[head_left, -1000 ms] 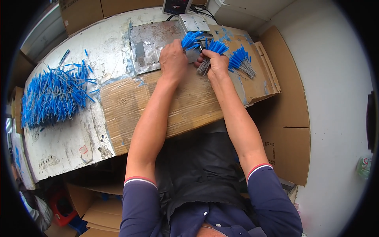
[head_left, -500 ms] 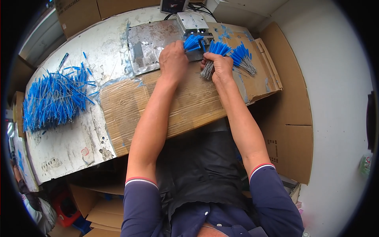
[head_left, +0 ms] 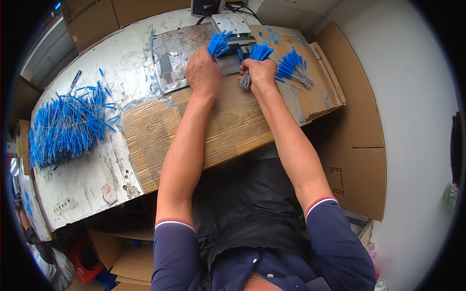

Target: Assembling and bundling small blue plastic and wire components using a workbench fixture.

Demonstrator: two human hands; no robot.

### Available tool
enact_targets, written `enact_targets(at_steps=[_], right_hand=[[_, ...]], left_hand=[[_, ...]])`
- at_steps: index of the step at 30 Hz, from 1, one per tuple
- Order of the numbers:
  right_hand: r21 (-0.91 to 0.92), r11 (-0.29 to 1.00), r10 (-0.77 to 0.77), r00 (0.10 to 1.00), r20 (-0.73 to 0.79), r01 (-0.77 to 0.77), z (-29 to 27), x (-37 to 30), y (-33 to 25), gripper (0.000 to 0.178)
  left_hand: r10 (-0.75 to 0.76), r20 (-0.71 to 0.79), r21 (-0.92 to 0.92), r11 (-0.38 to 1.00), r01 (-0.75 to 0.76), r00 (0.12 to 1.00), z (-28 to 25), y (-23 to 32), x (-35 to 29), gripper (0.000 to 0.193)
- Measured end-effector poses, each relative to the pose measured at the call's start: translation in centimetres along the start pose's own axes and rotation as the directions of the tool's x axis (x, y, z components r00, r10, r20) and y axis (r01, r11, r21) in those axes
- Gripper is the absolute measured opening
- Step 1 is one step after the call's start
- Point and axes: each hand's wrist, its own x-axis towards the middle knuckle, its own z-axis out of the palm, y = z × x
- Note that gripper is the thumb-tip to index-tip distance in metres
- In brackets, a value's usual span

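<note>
My left hand (head_left: 203,72) is closed around a bundle of thin wires with blue sleeves (head_left: 219,43); the sleeved ends fan out beyond my fingers, over the metal plate by the small machine. In my right hand (head_left: 262,75) is a thicker bundle of the same blue-sleeved wires (head_left: 260,51), its bare grey wire ends hanging out below the fist. A third bundle of blue-sleeved wires (head_left: 292,67) lies on the cardboard just right of that hand. My palms and most fingertips are hidden.
A large loose pile of blue-sleeved wires (head_left: 70,126) covers the table's left side. Behind my hands stands a metal box-shaped machine (head_left: 230,24), beside a worn metal plate (head_left: 177,51). Cardboard (head_left: 160,126) covers the near edge; a tall cardboard sheet (head_left: 357,116) stands right.
My left hand has moved left, away from the machine, with its bundle. My right hand has shifted slightly left, still holding its wires. The view has tilted a little.
</note>
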Motion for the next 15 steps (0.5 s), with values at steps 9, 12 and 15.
enact_targets(at_steps=[9,12,15], right_hand=[[-0.008,1.000,0.003,0.998,-0.056,-0.003,0.80,0.39,-0.03,0.011],[0.004,1.000,0.013,0.998,-0.061,-0.013,0.85,0.36,-0.09,0.011],[0.023,0.999,0.036,0.997,-0.070,-0.034,0.87,0.20,-0.15,0.010]], left_hand=[[0.009,-0.021,-0.026,1.000,-0.010,1.000,0.14,-0.12,0.12,0.010],[0.034,-0.071,-0.037,0.999,-0.037,0.997,0.35,-0.25,0.10,0.011],[0.048,-0.075,-0.034,0.998,-0.051,0.996,0.49,-0.44,0.18,0.012]])
